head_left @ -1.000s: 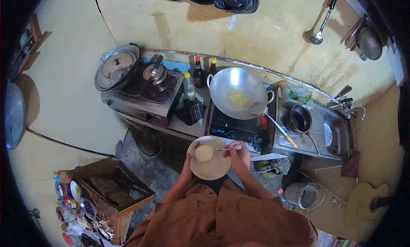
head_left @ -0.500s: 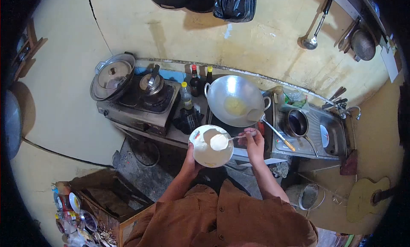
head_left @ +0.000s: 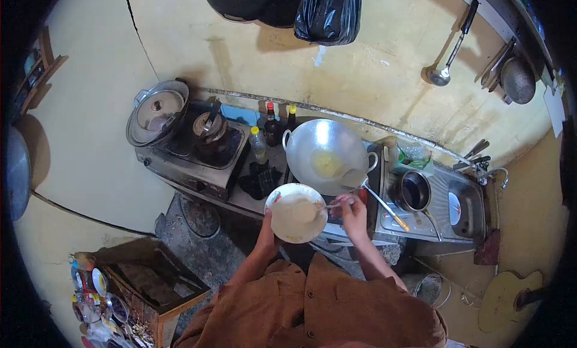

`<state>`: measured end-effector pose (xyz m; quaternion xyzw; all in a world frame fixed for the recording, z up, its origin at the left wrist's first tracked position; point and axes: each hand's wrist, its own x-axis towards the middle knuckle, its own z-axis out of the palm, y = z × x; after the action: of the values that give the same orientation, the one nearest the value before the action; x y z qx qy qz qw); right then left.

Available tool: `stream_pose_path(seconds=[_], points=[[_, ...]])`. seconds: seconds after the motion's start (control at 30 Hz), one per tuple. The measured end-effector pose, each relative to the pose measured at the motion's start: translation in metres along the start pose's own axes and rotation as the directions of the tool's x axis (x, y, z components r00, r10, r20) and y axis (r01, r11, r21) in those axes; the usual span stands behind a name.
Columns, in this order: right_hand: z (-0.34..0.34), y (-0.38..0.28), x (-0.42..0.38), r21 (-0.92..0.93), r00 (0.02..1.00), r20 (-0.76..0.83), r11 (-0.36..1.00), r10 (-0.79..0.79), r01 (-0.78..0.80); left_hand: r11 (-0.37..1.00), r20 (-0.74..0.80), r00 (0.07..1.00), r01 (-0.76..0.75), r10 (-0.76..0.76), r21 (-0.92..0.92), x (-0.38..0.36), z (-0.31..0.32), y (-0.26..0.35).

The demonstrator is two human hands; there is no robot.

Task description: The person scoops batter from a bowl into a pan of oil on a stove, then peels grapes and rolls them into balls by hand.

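My left hand (head_left: 266, 235) grips the left rim of a white bowl (head_left: 277, 196) with small coloured marks inside. Pale, creamy liquid (head_left: 291, 226) fills the lower part of this bowl. Pinched in the fingers of my right hand (head_left: 353, 218) is the handle of a ladle (head_left: 306, 211), whose round head sits in the liquid. Just beyond the bowl stands a large silver wok (head_left: 306, 140) with a pool of yellowish oil (head_left: 326, 163) at its bottom. A spatula (head_left: 387, 206) leans over the wok's right edge, its handle pointing toward me.
On the left is a stove (head_left: 198, 176) with a kettle (head_left: 210, 131) and a lidded pot (head_left: 157, 110). Sauce bottles (head_left: 272, 126) stand beside the wok. To the right, a saucepan (head_left: 415, 191) rests by the sink (head_left: 469, 218). Another ladle (head_left: 440, 76) hangs on the wall.
The ladle head, raised above the bowl and coated white before, has lowered into the liquid. My right hand has shifted slightly left and down. My left hand still holds the bowl.
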<state>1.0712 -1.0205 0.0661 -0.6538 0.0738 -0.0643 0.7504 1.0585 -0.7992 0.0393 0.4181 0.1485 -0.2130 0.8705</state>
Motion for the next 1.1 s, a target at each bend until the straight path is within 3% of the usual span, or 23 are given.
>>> stream_pose_path(seconds=[0.07, 0.1, 0.13, 0.17, 0.2, 0.23, 0.3, 0.33, 0.37, 0.43, 0.47, 0.53, 0.57, 0.63, 0.73, 0.9, 1.1], points=[[0.006, -0.003, -0.011, -0.191, 0.997, 0.023, 0.979, -0.075, 0.077, 0.998, 0.036, 0.998, -0.051, 0.052, -0.021, 0.001, -0.003, -0.007], [0.004, -0.006, -0.011, -0.190, 0.997, 0.022, 0.979, -0.072, 0.075, 0.996, 0.019, 0.998, -0.056, 0.057, -0.071, -0.003, -0.002, -0.008], [0.001, -0.009, -0.012, -0.422, 0.944, 0.130, 0.845, -0.303, 0.330, 0.991, -0.001, 0.998, -0.061, 0.061, -0.118, -0.007, -0.002, -0.007], [-0.003, -0.009, -0.012, -0.588, 0.831, 0.286, 0.597, -0.478, 0.546, 0.992, -0.004, 0.998, -0.060, 0.060, -0.114, -0.013, -0.002, -0.005], [-0.010, 0.007, -0.012, -0.362, 0.874, 0.247, 0.797, -0.418, 0.484, 0.984, -0.020, 0.996, -0.088, 0.086, -0.154, -0.019, -0.001, -0.003], [-0.014, 0.024, -0.015, -0.359, 0.877, 0.244, 0.801, -0.414, 0.479, 0.974, -0.037, 0.993, -0.115, 0.110, -0.193, -0.024, -0.004, -0.002], [-0.022, 0.064, -0.021, 0.025, 0.992, -0.052, 0.992, -0.118, 0.120, 0.973, -0.061, 0.983, -0.182, 0.175, -0.144, -0.027, -0.021, -0.005], [-0.029, 0.085, -0.021, -0.236, 0.988, -0.151, 0.971, -0.003, -0.033, 0.963, -0.078, 0.967, -0.250, 0.243, -0.096, -0.029, -0.032, -0.007], [-0.032, 0.104, -0.018, -0.538, 0.987, -0.158, 0.840, -0.019, -0.070, 0.964, -0.087, 0.967, -0.247, 0.240, -0.094, -0.031, -0.044, -0.008], [-0.037, 0.131, -0.007, -0.883, 0.961, -0.016, 0.446, 0.277, -0.143, 0.952, -0.164, 0.959, -0.259, 0.233, -0.162, -0.038, -0.061, -0.007], [-0.033, 0.148, -0.003, -0.883, 0.960, -0.008, 0.449, 0.280, -0.139, 0.953, -0.239, 0.940, -0.277, 0.243, -0.125, -0.043, -0.067, -0.006], [-0.021, 0.183, 0.007, -0.986, 0.951, -0.037, 0.143, 0.308, -0.085, 0.936, -0.244, 0.929, -0.320, 0.280, -0.144, -0.051, -0.080, -0.003], [-0.017, 0.197, 0.012, -0.986, 0.950, -0.028, 0.147, 0.310, -0.077, 0.920, -0.243, 0.919, -0.356, 0.312, -0.165, -0.056, -0.087, -0.002], [-0.008, 0.219, 0.018, -0.999, 0.955, 0.013, -0.026, 0.297, 0.022, 0.911, -0.263, 0.908, -0.377, 0.327, -0.167, -0.067, -0.101, -0.003], [-0.007, 0.251, 0.037, -0.992, 0.898, -0.085, -0.117, 0.432, -0.037, 0.892, -0.297, 0.887, -0.415, 0.353, -0.178, -0.080, -0.111, -0.002], [-0.011, 0.258, 0.035, -0.995, 0.902, -0.031, -0.102, 0.431, 0.015, 0.893, -0.365, 0.863, -0.424, 0.348, -0.150, -0.095, -0.126, -0.004], [-0.013, 0.274, 0.036, -0.991, 0.904, -0.108, -0.117, 0.414, -0.065, 0.921, -0.380, 0.877, -0.366, 0.293, -0.135, -0.101, -0.127, 0.000]])
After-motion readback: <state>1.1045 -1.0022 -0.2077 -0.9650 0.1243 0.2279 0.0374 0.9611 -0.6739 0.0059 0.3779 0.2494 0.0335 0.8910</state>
